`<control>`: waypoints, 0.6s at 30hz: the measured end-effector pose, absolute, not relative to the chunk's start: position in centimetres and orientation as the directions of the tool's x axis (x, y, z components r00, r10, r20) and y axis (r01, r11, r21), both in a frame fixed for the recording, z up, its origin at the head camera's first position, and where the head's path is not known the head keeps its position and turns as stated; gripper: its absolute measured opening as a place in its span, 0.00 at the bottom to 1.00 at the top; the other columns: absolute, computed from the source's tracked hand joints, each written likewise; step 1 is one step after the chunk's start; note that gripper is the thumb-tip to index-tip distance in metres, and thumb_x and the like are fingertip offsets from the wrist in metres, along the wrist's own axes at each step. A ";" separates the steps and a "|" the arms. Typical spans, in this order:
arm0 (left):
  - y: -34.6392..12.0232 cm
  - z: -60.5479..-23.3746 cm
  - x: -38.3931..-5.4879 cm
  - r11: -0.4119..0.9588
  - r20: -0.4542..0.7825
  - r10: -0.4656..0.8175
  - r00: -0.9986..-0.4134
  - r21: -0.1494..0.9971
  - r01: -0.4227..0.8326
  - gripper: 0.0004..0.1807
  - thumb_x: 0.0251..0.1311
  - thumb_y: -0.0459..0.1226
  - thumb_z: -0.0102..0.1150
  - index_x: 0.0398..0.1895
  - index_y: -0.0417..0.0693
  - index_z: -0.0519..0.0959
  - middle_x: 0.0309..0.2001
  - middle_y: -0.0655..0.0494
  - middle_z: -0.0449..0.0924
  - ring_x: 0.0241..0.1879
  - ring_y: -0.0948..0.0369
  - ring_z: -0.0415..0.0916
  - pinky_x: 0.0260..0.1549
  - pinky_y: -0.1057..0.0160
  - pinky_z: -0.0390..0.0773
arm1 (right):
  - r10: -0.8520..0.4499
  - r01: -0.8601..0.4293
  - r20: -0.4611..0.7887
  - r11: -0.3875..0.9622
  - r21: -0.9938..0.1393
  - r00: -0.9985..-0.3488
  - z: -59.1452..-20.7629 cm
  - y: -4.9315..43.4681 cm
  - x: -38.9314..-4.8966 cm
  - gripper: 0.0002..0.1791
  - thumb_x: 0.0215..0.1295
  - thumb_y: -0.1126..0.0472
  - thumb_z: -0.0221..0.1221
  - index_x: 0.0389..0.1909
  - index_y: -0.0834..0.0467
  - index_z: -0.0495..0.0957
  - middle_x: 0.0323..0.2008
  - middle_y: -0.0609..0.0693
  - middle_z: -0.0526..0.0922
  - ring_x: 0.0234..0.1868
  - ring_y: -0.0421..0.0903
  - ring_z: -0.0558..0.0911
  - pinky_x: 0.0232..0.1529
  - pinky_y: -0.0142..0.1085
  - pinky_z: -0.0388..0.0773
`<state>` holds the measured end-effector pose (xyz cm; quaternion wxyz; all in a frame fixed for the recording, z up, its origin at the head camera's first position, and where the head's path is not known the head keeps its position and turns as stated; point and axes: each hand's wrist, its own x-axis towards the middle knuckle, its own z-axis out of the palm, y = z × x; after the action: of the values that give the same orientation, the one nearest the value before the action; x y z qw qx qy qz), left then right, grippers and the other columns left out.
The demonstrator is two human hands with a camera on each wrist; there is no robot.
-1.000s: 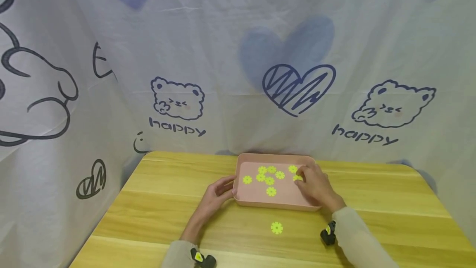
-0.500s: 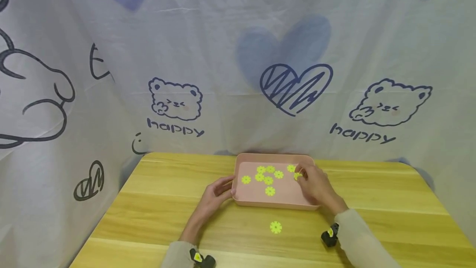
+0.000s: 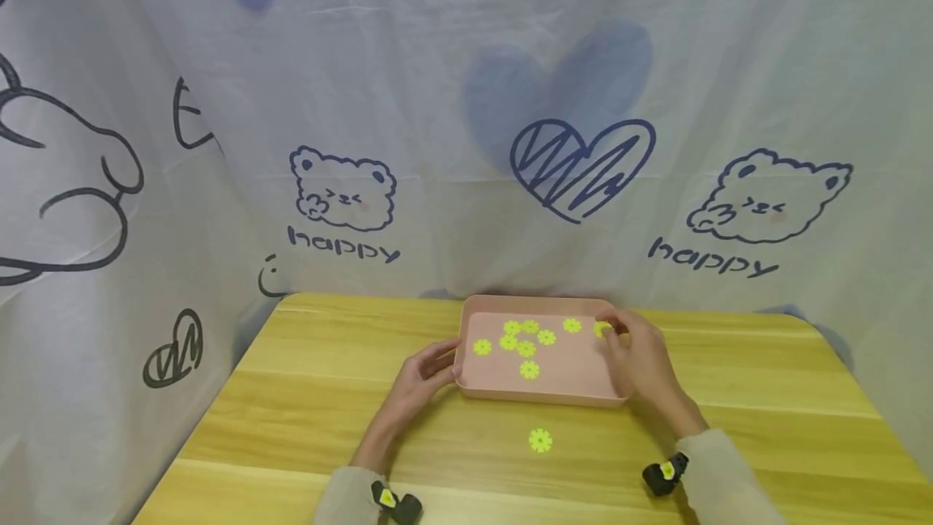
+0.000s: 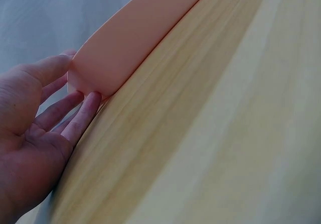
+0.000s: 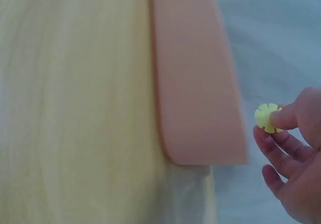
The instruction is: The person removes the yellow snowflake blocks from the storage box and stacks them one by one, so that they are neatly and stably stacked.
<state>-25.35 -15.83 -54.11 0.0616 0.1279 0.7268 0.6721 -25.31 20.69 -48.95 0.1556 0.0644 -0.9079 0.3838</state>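
Note:
In the head view a shallow pink tray (image 3: 568, 377) holds several flat yellow-green slotted building discs, such as this disc (image 3: 529, 369) near its front wall. My left hand (image 3: 417, 383) holds the tray's left end, its thumb and fingertips set against the corner in the left wrist view. Above the right end of the tray is my right hand (image 3: 645, 355), pinching one slotted building disc (image 5: 266, 117) between thumb and fingers. Notches round that disc's edge show in the right wrist view. Part of it lies behind the thumb.
One loose disc (image 3: 540, 440) lies on the wooden table (image 3: 291, 411) in front of the tray. A printed white curtain (image 3: 452, 249) hangs right behind the table's back edge, and another stretch of it runs along the left.
My right hand has picked a disc up from the tray's right side and moved it rightward, toward the tray's right wall. The left hand stays at the tray's left end.

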 end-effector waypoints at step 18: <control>-15.8 -54.1 -25.4 0.064 0.094 0.280 -0.955 0.991 0.116 0.28 0.70 0.31 0.63 0.71 0.36 0.71 0.71 0.40 0.70 0.70 0.43 0.69 0.66 0.52 0.72 | -0.009 -0.363 0.434 0.563 -0.743 -0.901 -48.0 20.9 -23.0 0.11 0.73 0.72 0.57 0.53 0.63 0.79 0.43 0.59 0.85 0.33 0.51 0.87 0.31 0.25 0.83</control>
<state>-25.41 -15.84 -54.06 0.0612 0.1362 0.7267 0.6705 -22.96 20.88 -48.00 0.1946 0.1077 -0.8623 0.4550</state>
